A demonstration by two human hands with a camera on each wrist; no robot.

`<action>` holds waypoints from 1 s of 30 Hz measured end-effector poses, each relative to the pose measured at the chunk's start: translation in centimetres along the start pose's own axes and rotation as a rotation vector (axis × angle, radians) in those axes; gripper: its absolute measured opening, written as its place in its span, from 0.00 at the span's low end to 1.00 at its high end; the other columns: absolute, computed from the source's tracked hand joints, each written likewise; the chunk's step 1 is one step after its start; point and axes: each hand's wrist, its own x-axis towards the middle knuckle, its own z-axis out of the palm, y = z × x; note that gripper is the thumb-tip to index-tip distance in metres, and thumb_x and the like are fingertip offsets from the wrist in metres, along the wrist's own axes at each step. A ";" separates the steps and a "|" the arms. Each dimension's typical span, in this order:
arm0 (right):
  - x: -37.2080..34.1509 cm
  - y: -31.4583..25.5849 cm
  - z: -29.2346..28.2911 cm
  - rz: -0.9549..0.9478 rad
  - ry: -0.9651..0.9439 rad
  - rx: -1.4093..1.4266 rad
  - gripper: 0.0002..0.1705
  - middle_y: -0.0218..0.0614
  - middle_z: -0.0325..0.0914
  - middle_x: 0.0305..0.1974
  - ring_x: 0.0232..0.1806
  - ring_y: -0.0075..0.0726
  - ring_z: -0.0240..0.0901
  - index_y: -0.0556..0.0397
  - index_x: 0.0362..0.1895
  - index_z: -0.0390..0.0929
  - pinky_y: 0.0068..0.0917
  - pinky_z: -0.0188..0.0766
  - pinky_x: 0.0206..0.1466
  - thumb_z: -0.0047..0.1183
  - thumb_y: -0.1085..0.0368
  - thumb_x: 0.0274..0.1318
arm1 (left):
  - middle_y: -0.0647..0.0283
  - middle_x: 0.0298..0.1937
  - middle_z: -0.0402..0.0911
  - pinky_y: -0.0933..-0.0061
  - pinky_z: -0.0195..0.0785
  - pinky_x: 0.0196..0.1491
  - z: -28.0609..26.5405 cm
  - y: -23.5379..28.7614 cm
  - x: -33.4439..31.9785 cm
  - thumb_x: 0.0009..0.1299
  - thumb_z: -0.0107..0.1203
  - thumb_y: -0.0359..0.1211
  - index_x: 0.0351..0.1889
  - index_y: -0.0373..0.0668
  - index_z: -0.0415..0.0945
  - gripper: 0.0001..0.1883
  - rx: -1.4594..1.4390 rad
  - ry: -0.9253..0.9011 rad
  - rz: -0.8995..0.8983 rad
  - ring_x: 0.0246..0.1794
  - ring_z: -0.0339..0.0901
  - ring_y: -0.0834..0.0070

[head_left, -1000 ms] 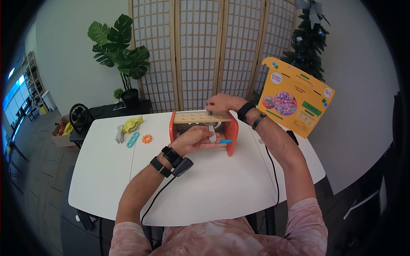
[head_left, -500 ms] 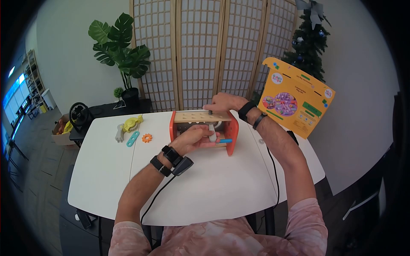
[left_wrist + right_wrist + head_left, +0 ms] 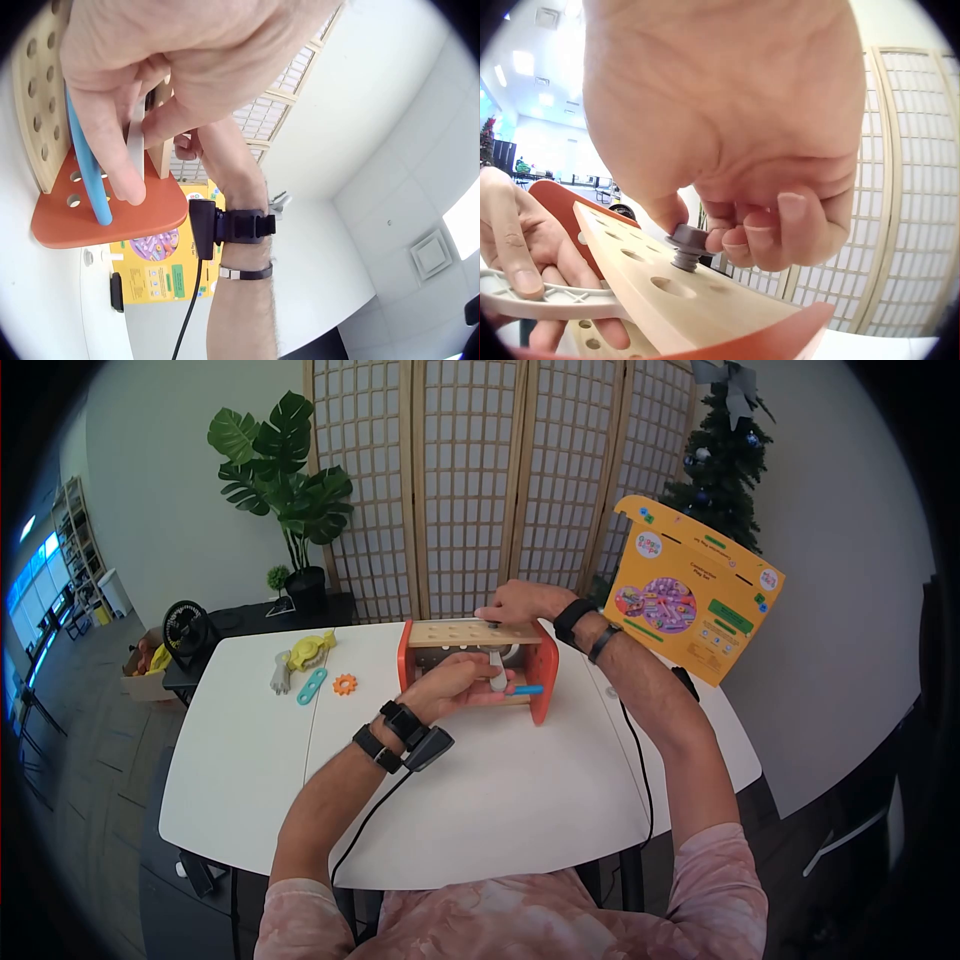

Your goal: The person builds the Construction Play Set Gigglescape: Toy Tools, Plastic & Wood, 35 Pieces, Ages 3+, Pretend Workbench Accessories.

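Observation:
My right hand (image 3: 525,602) pinches the head of a dark grey toy bolt (image 3: 690,237) between thumb and fingers. The bolt stands in a hole of the wooden top board (image 3: 641,262) of a toy workbench, with part of its thread showing above the wood. Below that board, my left hand (image 3: 455,682) holds a light grey toy wrench (image 3: 570,301), thumb on its upper face and fingers beneath. A blue bar (image 3: 91,176) runs beside the left fingers toward the bench's orange-red side panel (image 3: 139,217); I cannot tell whether the hand grips it.
On the white table (image 3: 470,790), a yellow toy (image 3: 312,650), a grey piece (image 3: 280,675), a teal strip (image 3: 311,687) and an orange gear (image 3: 344,684) lie to the left. A yellow box (image 3: 690,590) stands at the right. Cables trail from both wrists.
My right fingers have shifted slightly at the bolt, and its head shows less in the head view. The left hand, wrench and workbench stay in place.

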 end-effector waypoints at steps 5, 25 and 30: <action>-0.4 -0.5 -0.2 0.015 0.063 0.024 0.38 0.57 0.90 0.48 0.51 0.64 0.86 0.58 0.50 0.90 0.50 0.80 0.57 0.45 0.35 0.72 | 0.54 0.59 0.85 0.70 0.89 0.60 0.1 0.0 -0.1 0.85 0.51 0.27 0.58 0.40 0.72 0.07 0.010 0.001 0.013 0.59 0.89 0.64; -0.1 -0.3 -0.3 0.041 -0.041 0.034 0.34 0.56 0.89 0.49 0.51 0.64 0.86 0.58 0.52 0.89 0.50 0.79 0.59 0.47 0.40 0.70 | 0.56 0.57 0.86 0.69 0.88 0.60 0.1 -0.1 0.0 0.85 0.52 0.28 0.49 0.44 0.72 0.00 -0.001 0.008 0.007 0.58 0.89 0.66; 0.1 -0.3 0.2 0.097 0.028 0.050 0.35 0.56 0.90 0.47 0.50 0.64 0.86 0.59 0.49 0.90 0.50 0.80 0.58 0.46 0.39 0.70 | 0.51 0.57 0.83 0.63 0.86 0.65 0.5 0.3 -0.4 0.83 0.51 0.24 0.46 0.38 0.68 0.02 -0.002 0.015 0.026 0.55 0.89 0.61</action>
